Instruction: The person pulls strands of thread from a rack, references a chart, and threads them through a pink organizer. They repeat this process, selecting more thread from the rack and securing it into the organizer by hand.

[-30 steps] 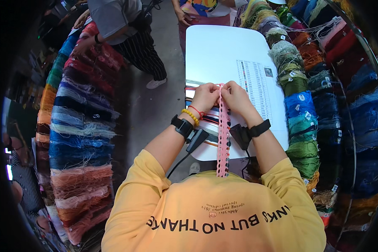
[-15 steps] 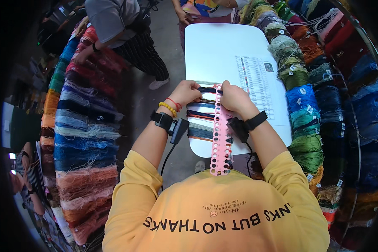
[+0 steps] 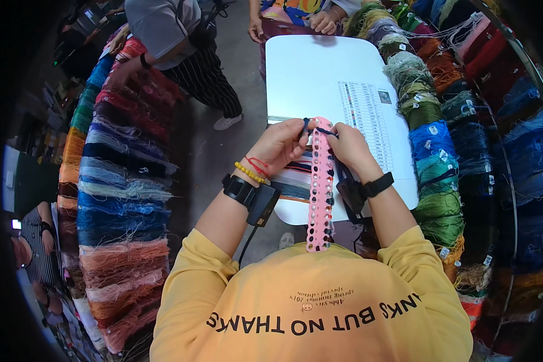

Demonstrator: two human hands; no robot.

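Note:
A long pink thread organizer strip point(image 3: 320, 187) with holes along both edges lies lengthwise over the white table and past its near edge. Dark navy thread point(image 3: 324, 131) crosses its far end. My left hand point(image 3: 282, 143) is closed, pinching a looped part of that thread just left of the strip. On the other side, my right hand point(image 3: 349, 143) has its fingers closed around the thread where it comes off the strip. Coloured thread bundles point(image 3: 295, 178) hang from the holes to the left, partly hidden by my left hand.
The white table point(image 3: 301, 72) carries a printed colour chart point(image 3: 368, 120) on the right. Racks of coloured yarn line the left point(image 3: 123, 205) and right point(image 3: 437, 175). A person in striped trousers point(image 3: 208, 78) stands far left; another person's hand point(image 3: 324, 22) rests at the far edge.
My left hand has moved to the strip's far end, and the navy thread now forms a loop there. My right hand has shifted right and slightly nearer. A co-worker's hand has come to the far edge.

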